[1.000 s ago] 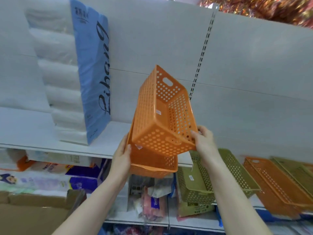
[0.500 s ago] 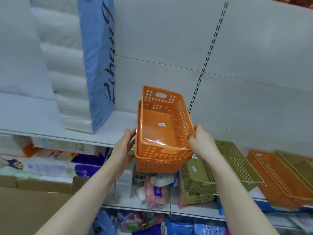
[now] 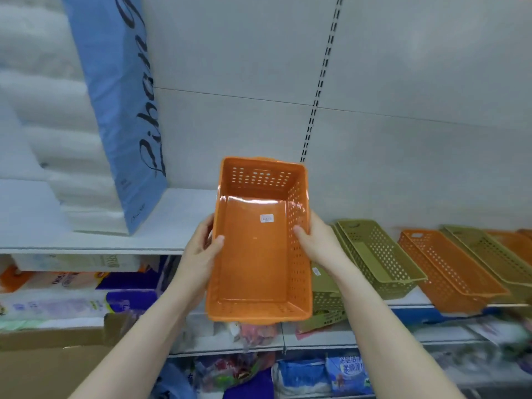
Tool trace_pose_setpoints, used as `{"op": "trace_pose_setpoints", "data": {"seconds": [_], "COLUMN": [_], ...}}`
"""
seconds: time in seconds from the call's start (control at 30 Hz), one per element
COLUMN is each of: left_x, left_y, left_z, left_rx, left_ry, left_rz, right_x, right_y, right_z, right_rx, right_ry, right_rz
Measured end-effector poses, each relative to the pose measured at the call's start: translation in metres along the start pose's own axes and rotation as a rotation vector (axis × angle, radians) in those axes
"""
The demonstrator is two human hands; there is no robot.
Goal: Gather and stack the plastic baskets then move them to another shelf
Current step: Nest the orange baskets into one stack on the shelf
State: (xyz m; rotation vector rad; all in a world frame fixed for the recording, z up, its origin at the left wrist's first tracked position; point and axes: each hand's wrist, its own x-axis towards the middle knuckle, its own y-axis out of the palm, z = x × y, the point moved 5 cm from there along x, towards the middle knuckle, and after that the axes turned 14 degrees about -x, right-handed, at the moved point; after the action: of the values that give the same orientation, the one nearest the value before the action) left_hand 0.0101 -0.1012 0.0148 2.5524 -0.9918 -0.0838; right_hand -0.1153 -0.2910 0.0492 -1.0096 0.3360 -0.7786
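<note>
Both of your hands are clamped on the nested orange baskets, which you hold level in mid-air in front of the shelving, open side up; your left hand grips the left long wall with its thumb hooked over the rim into the basket; your right hand grips the right perforated wall, thumb likewise over the rim. 2 rims seem to show at the far end and near edge, so this looks like 1 basket seated inside another, though the blur makes the count uncertain; a small white price sticker sits on the inner floor toward the far right.

Behind the baskets runs the white shelf; on its left stands a tall pack of white tissue with a blue printed side panel, well apart from your hands. To your right, on the same shelf level, an olive green basket lies tilted, just beside your right wrist; beyond it sits an orange basket, then another olive basket at the frame edge. Below the held stack more olive baskets peek out; a cardboard box fills the lower left; packaged goods crowd the lower shelves.
</note>
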Motion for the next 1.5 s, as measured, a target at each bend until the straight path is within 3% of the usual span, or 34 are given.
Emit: {"op": "trace_pose_setpoints", "data": {"seconds": [0.2,0.4,0.53,0.73,0.87,1.07,1.3,1.5], "left_x": [-0.020,-0.027,-0.029,-0.007,0.026,0.077,0.129,0.143], "left_y": [0.041,0.118,0.185,0.309,0.396,0.484,0.488,0.469], "left_z": [0.027,0.074,0.112,0.157,0.204,0.297,0.370,0.394], "left_rx": [0.053,-0.078,-0.077,0.023,0.176,0.691,0.981,1.128], "left_ry": [0.033,-0.116,-0.197,-0.105,-0.078,-0.118,-0.067,0.018], "left_rz": [0.125,0.153,0.192,0.289,0.339,0.389,0.429,0.429], "right_x": [-0.049,-0.098,-0.105,-0.084,-0.068,-0.041,0.029,0.116], "right_y": [-0.015,-0.033,-0.056,-0.141,-0.220,-0.296,-0.313,-0.283], "right_z": [-0.057,-0.143,-0.212,-0.333,-0.415,-0.517,-0.562,-0.574], "right_rx": [0.046,0.237,0.283,0.188,0.036,-0.075,0.023,-0.034], "right_ry": [0.073,0.075,0.185,0.254,0.269,0.308,0.253,0.242], "right_rz": [-0.242,-0.196,-0.280,-0.382,-0.426,-0.500,-0.529,-0.359]}}
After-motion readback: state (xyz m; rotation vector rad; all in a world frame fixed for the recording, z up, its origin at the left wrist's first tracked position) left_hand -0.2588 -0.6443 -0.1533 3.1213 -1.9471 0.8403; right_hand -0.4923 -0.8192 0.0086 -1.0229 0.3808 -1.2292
